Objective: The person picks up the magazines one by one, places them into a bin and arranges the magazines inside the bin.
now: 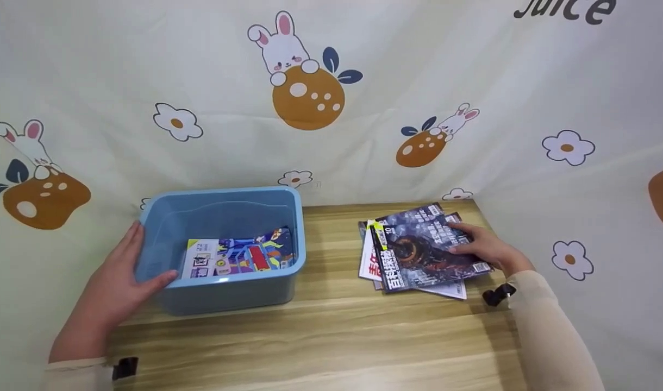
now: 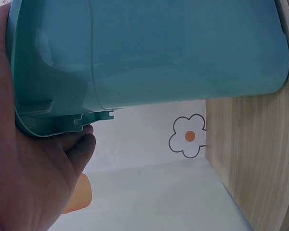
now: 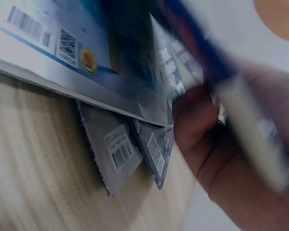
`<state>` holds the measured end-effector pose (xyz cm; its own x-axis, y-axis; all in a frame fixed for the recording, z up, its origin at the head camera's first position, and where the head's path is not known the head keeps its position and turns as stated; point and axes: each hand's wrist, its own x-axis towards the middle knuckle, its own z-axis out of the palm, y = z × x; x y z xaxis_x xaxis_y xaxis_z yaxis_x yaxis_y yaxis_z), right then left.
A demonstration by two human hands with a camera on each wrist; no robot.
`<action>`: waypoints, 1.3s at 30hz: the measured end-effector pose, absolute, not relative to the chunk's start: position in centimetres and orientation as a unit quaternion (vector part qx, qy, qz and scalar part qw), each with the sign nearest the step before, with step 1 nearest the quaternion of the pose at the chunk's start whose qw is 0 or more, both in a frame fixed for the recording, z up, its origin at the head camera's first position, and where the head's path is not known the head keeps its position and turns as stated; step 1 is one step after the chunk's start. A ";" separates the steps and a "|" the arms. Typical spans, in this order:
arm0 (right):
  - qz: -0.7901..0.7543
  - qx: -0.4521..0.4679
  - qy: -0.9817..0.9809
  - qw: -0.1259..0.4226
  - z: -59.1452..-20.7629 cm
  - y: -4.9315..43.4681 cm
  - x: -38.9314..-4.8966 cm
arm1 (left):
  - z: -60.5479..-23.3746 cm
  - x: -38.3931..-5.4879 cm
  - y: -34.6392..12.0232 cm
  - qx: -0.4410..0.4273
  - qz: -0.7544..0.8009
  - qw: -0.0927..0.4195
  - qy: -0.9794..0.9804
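Observation:
A blue plastic bin (image 1: pixel 297 228) stands on the left of the table with colourful magazines (image 1: pixel 255 256) lying inside. My left hand (image 1: pixel 114 279) holds its near left corner, thumb over the front rim and fingers along the left side. The left wrist view shows fingers curled at the rim (image 2: pixel 53 132). On the right, my right hand (image 1: pixel 492 250) pinches the right edge of the dark top magazine (image 1: pixel 426 258) on a loose pile. In the right wrist view, a blurred magazine edge (image 3: pixel 250 130) crosses in front of that hand's curled fingers.
Under the top magazine, other magazines (image 1: pixel 368 260) stick out at different angles. Bare wood tabletop (image 1: pixel 331 336) lies between the bin and pile and toward the front. A cloth with rabbits and flowers (image 1: pixel 364 163) hangs behind and at both sides.

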<state>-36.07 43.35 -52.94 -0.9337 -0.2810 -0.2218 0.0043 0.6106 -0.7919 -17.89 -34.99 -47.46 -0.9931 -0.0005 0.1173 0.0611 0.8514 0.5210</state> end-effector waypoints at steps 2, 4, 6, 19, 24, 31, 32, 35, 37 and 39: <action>-0.465 -0.069 0.865 0.176 -53.2 43.6 -36.0 | -47.5 -17.8 -35.0 -0.013 -0.271 0.053 -0.961; -0.489 -0.055 0.852 0.182 -53.4 43.7 -36.0 | -47.5 -17.8 -35.1 -0.012 -0.271 0.051 -0.961; -0.505 -0.046 0.844 0.177 -53.4 43.7 -35.9 | -47.4 -17.8 -35.1 -0.012 -0.271 0.051 -0.961; -0.604 0.003 0.784 0.139 -53.3 43.0 -35.6 | -47.6 -17.6 -35.1 -0.014 -0.267 0.056 -0.962; -0.605 0.001 0.789 0.105 -53.0 42.5 -35.6 | -47.5 -17.9 -35.0 -0.017 -0.272 0.062 -0.960; -0.607 0.004 0.790 0.086 -52.3 41.1 -35.5 | -47.5 -17.9 -35.0 -0.017 -0.276 0.059 -0.959; -0.611 0.005 0.787 0.084 -52.3 40.9 -35.4 | -47.5 -17.9 -35.0 -0.018 -0.276 0.059 -0.959; -0.625 0.011 0.777 0.079 -52.1 40.1 -35.3 | -47.5 -17.9 -35.0 -0.018 -0.276 0.061 -0.959; -0.627 0.010 0.776 0.072 -52.0 39.7 -35.3 | -47.4 -17.9 -35.1 -0.018 -0.274 0.062 -0.960; -0.623 0.007 0.780 0.066 -51.7 39.2 -35.3 | -47.4 -17.9 -35.1 -0.017 -0.272 0.062 -0.960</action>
<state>-35.27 39.17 -51.75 -0.9911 -0.0710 -0.1125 0.0940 0.2244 -0.9700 -17.95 -35.05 -47.44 -0.9918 -0.0010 0.1280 0.0663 0.8513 0.5205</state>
